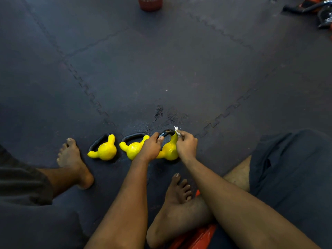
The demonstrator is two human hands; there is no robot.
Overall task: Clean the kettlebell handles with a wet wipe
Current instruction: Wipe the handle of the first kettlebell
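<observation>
Three yellow kettlebells with black handles lie in a row on the dark floor mat. The left kettlebell [106,150] and the middle kettlebell [133,150] lie untouched. My left hand [151,147] grips the black handle [166,133] of the right kettlebell [169,150]. My right hand [186,145] pinches a small white wet wipe [177,130] against the right end of that handle, where it meets the yellow horn.
My bare feet [73,162] rest on the mat left of and below the kettlebells. A red container [150,3] stands at the far top. Dark and orange gym gear [319,11] lies at the top right. An orange object [197,238] sits under my leg.
</observation>
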